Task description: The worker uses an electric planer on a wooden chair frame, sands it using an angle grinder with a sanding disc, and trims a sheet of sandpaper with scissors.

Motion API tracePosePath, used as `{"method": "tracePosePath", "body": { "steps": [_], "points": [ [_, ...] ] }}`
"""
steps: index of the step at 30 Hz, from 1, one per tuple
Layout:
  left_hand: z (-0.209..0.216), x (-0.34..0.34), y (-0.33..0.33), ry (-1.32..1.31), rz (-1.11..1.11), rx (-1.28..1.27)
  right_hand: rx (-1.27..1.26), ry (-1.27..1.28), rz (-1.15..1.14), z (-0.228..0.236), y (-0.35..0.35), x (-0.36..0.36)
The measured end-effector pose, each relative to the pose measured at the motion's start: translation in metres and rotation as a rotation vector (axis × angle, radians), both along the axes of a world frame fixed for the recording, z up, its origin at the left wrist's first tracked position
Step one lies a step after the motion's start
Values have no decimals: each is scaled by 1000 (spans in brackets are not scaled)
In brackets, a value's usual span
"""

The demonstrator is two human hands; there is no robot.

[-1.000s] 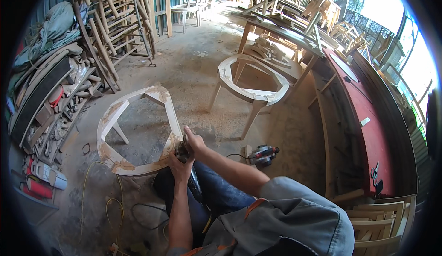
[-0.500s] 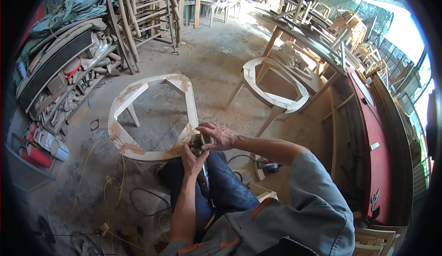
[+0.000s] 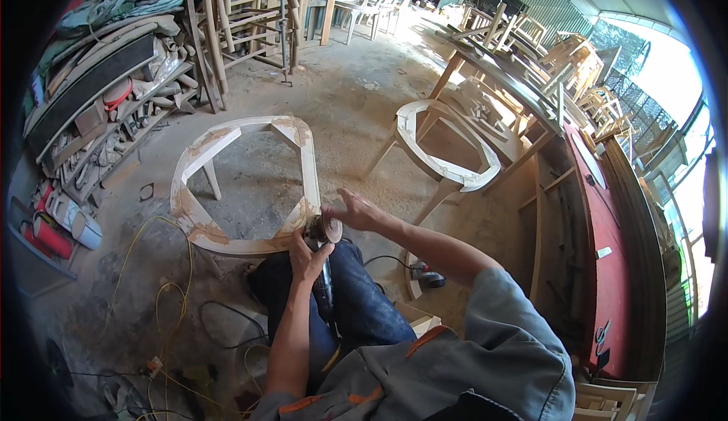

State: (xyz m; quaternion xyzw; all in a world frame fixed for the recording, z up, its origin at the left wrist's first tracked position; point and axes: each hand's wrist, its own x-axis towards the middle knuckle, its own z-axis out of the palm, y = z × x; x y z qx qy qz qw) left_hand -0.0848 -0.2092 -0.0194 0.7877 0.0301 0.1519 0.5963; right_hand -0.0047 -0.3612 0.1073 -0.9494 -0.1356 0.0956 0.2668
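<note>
I see the left hand [image 3: 309, 260] grasping the grinder [image 3: 324, 288] near its head, the body resting over the person's legs. Its round disc [image 3: 332, 229] sits between both hands. The right hand [image 3: 355, 212] is unclenched just beyond the disc; I can't tell whether its fingers touch. The wooden chair frame [image 3: 227, 247] stands just left.

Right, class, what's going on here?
The person's left hand grips a grinder over their lap, its disc facing up. The right hand is by the disc, fingers spread; whether it touches is unclear. A wooden seat frame stands just ahead, and another frame stands farther off, to the right.
</note>
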Motion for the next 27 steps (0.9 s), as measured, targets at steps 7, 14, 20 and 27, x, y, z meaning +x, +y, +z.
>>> {"method": "tracePosePath", "body": {
  "steps": [7,14,20,27],
  "points": [
    [1,3,1,-47,-8,-8,241,95,74,-18,-5,-1],
    [-1,2,3,1,-10,-9,312,640,-96,-13,3,-2],
    [6,-1,2,34,25,4,157,-84,366,-6,0,-17],
    [10,-3,4,20,44,-10,244,382,12,-11,1,-7]
  ]
}}
